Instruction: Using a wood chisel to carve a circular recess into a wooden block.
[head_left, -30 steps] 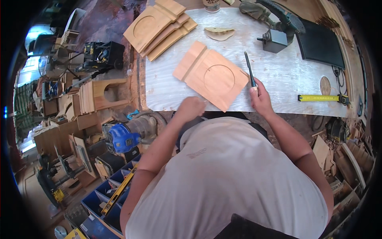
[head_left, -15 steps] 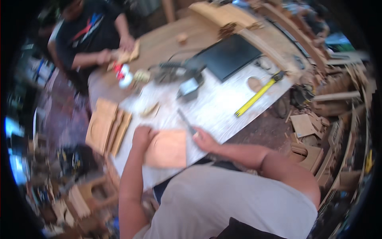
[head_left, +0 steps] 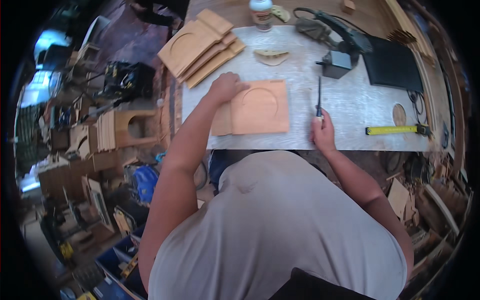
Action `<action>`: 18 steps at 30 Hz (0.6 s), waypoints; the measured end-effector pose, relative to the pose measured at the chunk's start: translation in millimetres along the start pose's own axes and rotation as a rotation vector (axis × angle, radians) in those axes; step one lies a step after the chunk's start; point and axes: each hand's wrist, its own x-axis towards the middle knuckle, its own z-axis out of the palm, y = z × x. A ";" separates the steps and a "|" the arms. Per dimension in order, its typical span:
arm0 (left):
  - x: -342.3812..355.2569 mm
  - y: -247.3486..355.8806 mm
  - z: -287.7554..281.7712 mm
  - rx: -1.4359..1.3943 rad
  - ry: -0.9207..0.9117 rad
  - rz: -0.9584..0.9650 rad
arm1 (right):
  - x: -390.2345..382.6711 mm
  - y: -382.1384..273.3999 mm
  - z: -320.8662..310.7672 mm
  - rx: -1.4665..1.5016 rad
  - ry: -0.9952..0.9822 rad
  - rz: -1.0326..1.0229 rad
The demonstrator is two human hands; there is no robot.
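Note:
A square wooden piece with a round recess cut in it lies flat on the pale workbench. My left hand rests on its upper left corner, fingers spread over the edge. My right hand sits to the right of the piece and grips a thin dark chisel-like tool that points away from me over the bench top.
A stack of similar recessed wooden pieces lies at the bench's far left. A glue bottle, a power tool, a black mat and a yellow tape measure are on the bench. Wood parts and bins crowd the floor left.
The view swung around and back. My left hand moved from the near edge onto the piece's upper left corner; the piece now lies squarer. My right hand still holds the tool.

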 end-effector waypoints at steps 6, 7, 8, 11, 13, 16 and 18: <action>-34.6 -22.9 19.1 -0.141 0.114 -0.455 | -4.8 -4.2 6.2 -0.005 -0.033 0.016; -40.6 -17.5 21.5 -0.135 0.100 -0.476 | -7.8 -2.7 7.5 -0.010 -0.046 0.007; -43.0 -14.3 27.5 -0.135 0.100 -0.474 | -10.2 -1.6 8.4 -0.016 -0.058 -0.002; -51.7 1.1 43.1 -0.213 0.057 -0.406 | -12.0 -8.3 8.0 0.006 -0.040 0.029; -64.5 13.9 45.4 -0.260 0.014 -0.397 | -13.5 -7.6 8.9 0.009 -0.056 0.025; -83.3 26.2 45.6 -0.348 -0.042 -0.364 | -15.4 -8.8 5.2 -0.004 -0.103 0.045; -94.0 30.4 34.9 -0.273 -0.173 -0.287 | -15.7 -4.3 2.3 -0.117 -0.177 0.023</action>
